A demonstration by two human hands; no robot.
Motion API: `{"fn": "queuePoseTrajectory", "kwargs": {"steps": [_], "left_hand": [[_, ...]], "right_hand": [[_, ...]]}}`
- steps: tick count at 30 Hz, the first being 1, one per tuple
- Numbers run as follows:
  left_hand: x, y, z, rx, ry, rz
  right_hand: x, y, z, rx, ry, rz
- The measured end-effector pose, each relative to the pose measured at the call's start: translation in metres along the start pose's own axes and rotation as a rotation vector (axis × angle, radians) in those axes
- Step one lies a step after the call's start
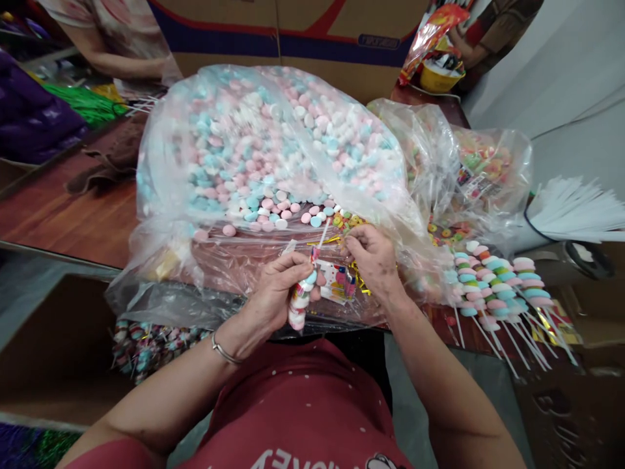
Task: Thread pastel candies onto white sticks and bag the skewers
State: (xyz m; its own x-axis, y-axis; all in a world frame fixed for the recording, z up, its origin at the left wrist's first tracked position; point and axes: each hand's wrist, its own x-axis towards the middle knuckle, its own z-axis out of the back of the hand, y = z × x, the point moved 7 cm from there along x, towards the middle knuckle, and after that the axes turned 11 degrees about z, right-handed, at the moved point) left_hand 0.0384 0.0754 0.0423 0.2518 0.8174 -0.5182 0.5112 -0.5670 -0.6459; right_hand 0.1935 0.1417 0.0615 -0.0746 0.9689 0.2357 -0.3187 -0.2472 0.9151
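My left hand [280, 283] is closed around the gathered neck of a clear wrapper on a marshmallow skewer [297, 309]. The candy end hangs down and the white stick [324, 231] points up. My right hand [372, 257] is pinched just right of the stick, over the table. Gold twist ties [362, 281] lie beneath it, and another gold strip runs close to its fingertips; what the fingers hold is too small to make out. Flat printed wrappers [334, 281] lie between my hands.
A big clear bag of pastel marshmallows [273, 137] fills the table's middle. Finished skewers [498, 280] lie at right, near bundled white sticks [576, 208] and bagged gummy rings [483, 156]. An open carton [63, 345] stands lower left. Other people work at the far side.
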Motion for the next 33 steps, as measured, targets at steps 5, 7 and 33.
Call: {"fn": "queuePoseTrajectory", "kwargs": {"steps": [5, 7, 33], "left_hand": [[0.002, 0.021, -0.024, -0.029, 0.081, 0.036], [0.003, 0.025, -0.028, -0.027, 0.086, 0.035], [0.011, 0.025, -0.019, 0.053, -0.013, 0.049]], "right_hand": [[-0.038, -0.004, -0.015, 0.640, -0.178, -0.229], [-0.051, -0.001, -0.024, 0.729, -0.119, -0.263], [-0.052, 0.026, -0.004, -0.067, 0.446, 0.147]]}}
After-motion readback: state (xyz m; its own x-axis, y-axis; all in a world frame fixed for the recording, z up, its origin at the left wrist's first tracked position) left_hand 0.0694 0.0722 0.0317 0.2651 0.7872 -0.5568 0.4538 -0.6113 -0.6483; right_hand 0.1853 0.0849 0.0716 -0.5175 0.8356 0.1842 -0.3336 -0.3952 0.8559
